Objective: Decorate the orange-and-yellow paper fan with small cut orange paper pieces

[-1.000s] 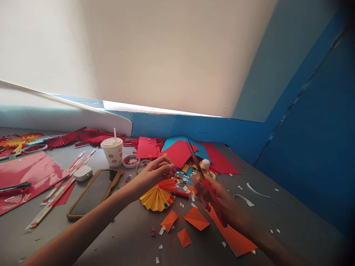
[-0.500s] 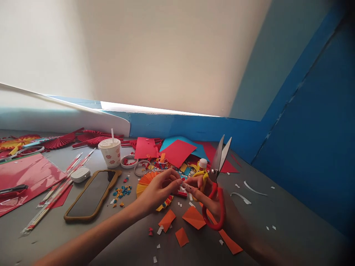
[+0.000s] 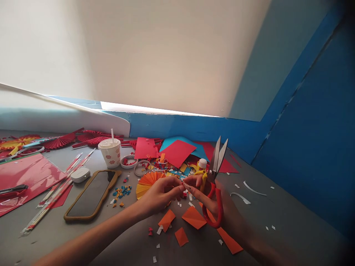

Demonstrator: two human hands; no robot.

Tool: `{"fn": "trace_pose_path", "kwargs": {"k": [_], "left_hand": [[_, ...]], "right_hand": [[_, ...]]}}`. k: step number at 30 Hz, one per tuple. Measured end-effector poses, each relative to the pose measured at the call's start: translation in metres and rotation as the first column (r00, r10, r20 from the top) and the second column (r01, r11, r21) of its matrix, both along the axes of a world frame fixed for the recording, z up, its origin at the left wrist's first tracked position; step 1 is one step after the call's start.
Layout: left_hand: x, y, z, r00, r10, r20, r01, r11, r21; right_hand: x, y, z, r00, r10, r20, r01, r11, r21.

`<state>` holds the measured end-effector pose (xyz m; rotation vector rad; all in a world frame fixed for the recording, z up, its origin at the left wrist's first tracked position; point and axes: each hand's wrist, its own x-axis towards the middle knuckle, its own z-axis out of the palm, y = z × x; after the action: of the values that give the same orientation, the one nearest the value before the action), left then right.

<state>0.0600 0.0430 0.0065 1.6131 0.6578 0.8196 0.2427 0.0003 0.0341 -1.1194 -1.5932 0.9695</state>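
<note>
My left hand [image 3: 163, 191] is closed in a pinch, its fingertips meeting those of my right hand. Between them shows a speck of red, which looks like a small red paper piece [image 3: 183, 184]. My right hand [image 3: 206, 195] carries scissors [image 3: 213, 173] with red and yellow handles looped over its fingers. Their blades point up and stand apart, cutting nothing. Under my left hand lies a pleated orange and yellow paper rosette [image 3: 146, 184], partly covered. Orange paper pieces [image 3: 193, 217] lie on the table below the hands.
Left of the hands are a phone [image 3: 91, 195] in a brown case, a white earbud case [image 3: 80, 175] and a lidded cup [image 3: 110, 153] with a straw. Small folded paper bits [image 3: 122, 191], tape rolls [image 3: 129, 161], a glue bottle [image 3: 202, 164] and red sheets [image 3: 179, 153] lie about.
Both hands stay together at nearly the same spot, their fingertips slightly lower. The scissors have shifted a little left, still held with blades apart.
</note>
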Motion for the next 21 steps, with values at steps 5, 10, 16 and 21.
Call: {"fn": "trace_pose_path", "kwargs": {"k": [5,10,16,21], "left_hand": [[0.001,-0.004,0.008,0.998,0.05,0.026,-0.051,0.998,0.03],[-0.006,-0.006,0.024,0.974,0.2,0.107,-0.21,0.973,0.096],[-0.019,0.004,0.036,0.943,0.283,0.172,-0.312,0.933,0.177],[-0.025,0.008,0.037,0.946,0.278,0.167,-0.307,0.934,0.185]], "right_hand": [[0.003,-0.003,0.007,1.0,-0.001,0.011,0.002,0.999,-0.046],[0.009,-0.002,0.011,0.992,0.127,0.021,-0.12,0.969,-0.218],[0.018,0.002,-0.006,0.932,0.363,0.013,-0.344,0.892,-0.294],[0.021,-0.006,0.0,0.854,0.52,0.033,-0.48,0.81,-0.337]]}}
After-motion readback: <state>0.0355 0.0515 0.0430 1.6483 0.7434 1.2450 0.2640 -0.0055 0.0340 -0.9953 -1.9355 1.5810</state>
